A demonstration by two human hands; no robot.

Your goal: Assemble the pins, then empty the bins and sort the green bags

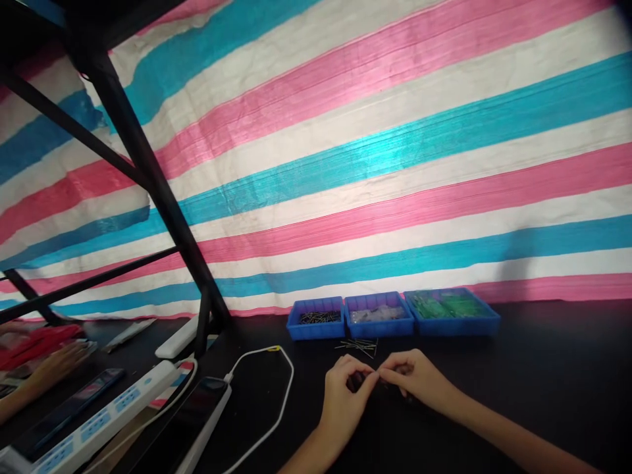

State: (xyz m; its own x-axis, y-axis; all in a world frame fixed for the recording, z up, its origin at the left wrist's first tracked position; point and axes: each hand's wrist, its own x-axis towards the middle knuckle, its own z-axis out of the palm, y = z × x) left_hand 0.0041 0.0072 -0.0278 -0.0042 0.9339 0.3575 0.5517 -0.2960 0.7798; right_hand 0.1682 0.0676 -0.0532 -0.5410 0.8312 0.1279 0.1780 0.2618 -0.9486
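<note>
My left hand (348,387) and my right hand (415,375) meet fingertip to fingertip over the black table (395,434). Both are closed in a pinch, and whatever lies between the fingertips is too small to make out. Just beyond them is a loose pile of thin metal pins (360,345), perhaps nails or screws. Behind the pile stand three blue bins in a row. The left bin (316,334) holds more dark thin pins, the middle bin (380,327) clear plastic pieces, and the right bin (459,326) green plastic packets.
On the left lie a phone (200,408) with a white cable (291,375), a white power strip (106,421) and another phone (79,398). Another person's arm (39,382) rests near red material (44,345). A black metal frame (148,171) stands before a striped sheet (345,131).
</note>
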